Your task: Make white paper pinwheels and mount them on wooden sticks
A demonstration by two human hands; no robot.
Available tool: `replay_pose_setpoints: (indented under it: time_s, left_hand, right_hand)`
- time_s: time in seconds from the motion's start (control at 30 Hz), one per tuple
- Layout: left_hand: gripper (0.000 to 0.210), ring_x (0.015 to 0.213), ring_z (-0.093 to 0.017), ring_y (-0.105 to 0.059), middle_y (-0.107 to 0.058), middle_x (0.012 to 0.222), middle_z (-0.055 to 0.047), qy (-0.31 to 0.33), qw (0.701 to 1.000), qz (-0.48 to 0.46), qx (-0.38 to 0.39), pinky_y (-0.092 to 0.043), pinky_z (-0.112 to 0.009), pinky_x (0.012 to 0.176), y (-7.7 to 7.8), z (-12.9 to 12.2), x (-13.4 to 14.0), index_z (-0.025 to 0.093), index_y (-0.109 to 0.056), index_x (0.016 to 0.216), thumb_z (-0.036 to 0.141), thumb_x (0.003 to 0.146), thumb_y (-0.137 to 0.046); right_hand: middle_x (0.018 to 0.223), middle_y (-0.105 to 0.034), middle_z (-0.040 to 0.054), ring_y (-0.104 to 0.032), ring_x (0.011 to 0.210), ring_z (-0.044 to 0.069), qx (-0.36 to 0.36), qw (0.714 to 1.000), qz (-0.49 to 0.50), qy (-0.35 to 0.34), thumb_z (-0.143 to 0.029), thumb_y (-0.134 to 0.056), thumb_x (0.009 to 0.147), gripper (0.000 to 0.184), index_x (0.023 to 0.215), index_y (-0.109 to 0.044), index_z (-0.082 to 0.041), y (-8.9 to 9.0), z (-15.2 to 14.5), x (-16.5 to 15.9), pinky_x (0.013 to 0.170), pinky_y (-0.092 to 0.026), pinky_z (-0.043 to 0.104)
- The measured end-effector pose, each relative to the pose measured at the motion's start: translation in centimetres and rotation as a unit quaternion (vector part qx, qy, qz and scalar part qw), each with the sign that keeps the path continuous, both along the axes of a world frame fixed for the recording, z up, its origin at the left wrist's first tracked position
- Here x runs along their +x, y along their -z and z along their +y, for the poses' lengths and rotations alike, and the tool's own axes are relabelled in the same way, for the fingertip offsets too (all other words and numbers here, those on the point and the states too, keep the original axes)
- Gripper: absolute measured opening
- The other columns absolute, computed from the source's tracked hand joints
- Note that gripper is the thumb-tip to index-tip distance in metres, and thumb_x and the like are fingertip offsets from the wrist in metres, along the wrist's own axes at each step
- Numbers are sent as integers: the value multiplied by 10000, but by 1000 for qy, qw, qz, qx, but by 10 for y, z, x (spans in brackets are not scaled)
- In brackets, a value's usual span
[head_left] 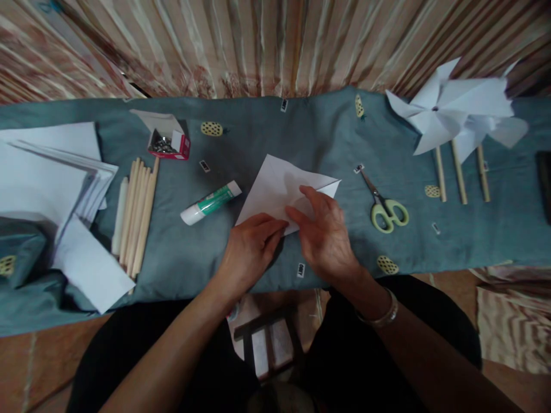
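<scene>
Room beyond paper (273, 186); pinwheels (462, 103) seemingly obstruct right.

The left hand (247, 252) and right hand (328, 241) touch white paper (275, 186) between a glue stick (210, 203) and scissors (379, 199).

Shows matt paper in the sheet (275, 186), glossy plastic on the glue stick (210, 202), metal in scissor blades (373, 187), smooth wood in dowels (138, 215), matt counter cloth (249, 140).

Striped curtain (275, 46) behind cloth-covered table (318, 137); dim light; brownish floor (51, 355), seemingly tiled
</scene>
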State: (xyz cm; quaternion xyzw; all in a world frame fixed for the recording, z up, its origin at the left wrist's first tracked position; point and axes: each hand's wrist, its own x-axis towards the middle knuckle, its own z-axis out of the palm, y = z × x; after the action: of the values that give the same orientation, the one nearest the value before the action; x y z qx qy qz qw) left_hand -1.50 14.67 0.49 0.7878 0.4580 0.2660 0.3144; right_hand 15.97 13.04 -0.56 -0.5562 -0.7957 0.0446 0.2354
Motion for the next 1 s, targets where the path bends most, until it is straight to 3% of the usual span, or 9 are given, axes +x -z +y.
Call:
replay_pose_setpoints:
  time_s: [0.37, 0.57, 0.73, 0.83, 0.9, 1.0]
  left_hand:
    - [168, 844, -168, -662, -661, 971, -65, -7, 998, 31, 48, -568, -298, 754, -1, -5, 4, 178, -682, 978, 237, 945, -529]
    - [148, 903, -199, -648, -639, 1032, -89, 10, 996, 78, 50, -573, -332, 786, 0, -6, 5, 161, -663, 1010, 176, 911, -553]
    - [143, 898, -202, -645, -647, 1027, -83, 11, 994, 96, 57, -573, -338, 786, -1, -5, 5, 168, -666, 993, 153, 901, -558]
    - [140, 917, -216, -647, -650, 1038, -93, 16, 993, 106, 58, -571, -354, 806, -2, -5, 5, 156, -669, 997, 155, 897, -571]
    - [146, 930, -224, -649, -654, 1047, -98, 20, 992, 111, 62, -572, -367, 820, -2, -4, 4, 152, -669, 1006, 154, 893, -577]
    - [153, 925, -234, -655, -662, 1051, -106, 29, 989, 120, 76, -577, -380, 814, -2, -4, 2, 143, -670, 1012, 146, 887, -583]
  right_hand:
    - [1409, -514, 148, -391, 1372, 267, 43, 999, -8, -22, -152, -352, 990, 299, 1204, -560, -170, 12, 2, -11, 1012, -433, 463]
    - [1365, -576, 161, -414, 1380, 272, 48, 999, 1, -22, -101, -371, 974, 296, 1187, -573, -144, 15, -1, -15, 1009, -445, 466]
    - [1413, -547, 115, -383, 1416, 273, 5, 1000, -1, -28, -92, -380, 933, 367, 1186, -613, -222, 3, 5, -4, 1045, -422, 480]
    - [1459, -507, 78, -381, 1420, 268, -17, 1000, 17, -3, -108, -395, 905, 475, 1319, -552, -279, -8, 18, 11, 1069, -395, 484]
    - [1450, -519, 108, -406, 1399, 304, -22, 999, 13, 34, -170, -410, 921, 475, 1380, -512, -236, -14, 30, 21, 1066, -378, 525]
    - [1323, -625, 164, -549, 1256, 334, -43, 997, 15, 66, -275, -406, 963, 419, 1329, -564, -148, -18, 43, 34, 1036, -387, 564]
